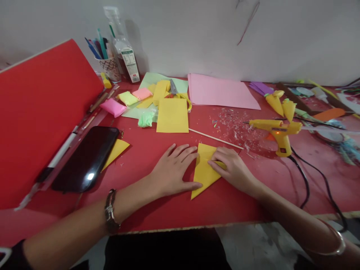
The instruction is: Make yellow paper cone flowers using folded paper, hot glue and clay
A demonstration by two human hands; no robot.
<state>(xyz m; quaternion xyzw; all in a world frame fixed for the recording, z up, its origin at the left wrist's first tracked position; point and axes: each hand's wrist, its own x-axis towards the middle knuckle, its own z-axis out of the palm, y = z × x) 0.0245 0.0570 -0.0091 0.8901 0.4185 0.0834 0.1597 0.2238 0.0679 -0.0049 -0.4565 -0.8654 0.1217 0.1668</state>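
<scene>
A folded piece of yellow paper (204, 171) lies near the front of the red table, with a pointed corner towards me. My left hand (174, 168) rests flat at its left side, fingers spread, the thumb on the paper's lower left edge. On the other side, my right hand (234, 167) is closed on the paper's right part, thumb and curled fingers at the fold. Part of the paper is hidden under those fingers. Just beyond my hands are a flat yellow sheet (172, 115) and a thin white stick (215, 138).
A yellow glue gun (277, 129) with a lit orange light and black cord lies right, beside paper shreds. A phone (87, 159) covers part of another yellow piece at left. Pink sheets (222, 92), a bottle (126, 56) and a pen cup (109, 69) stand behind.
</scene>
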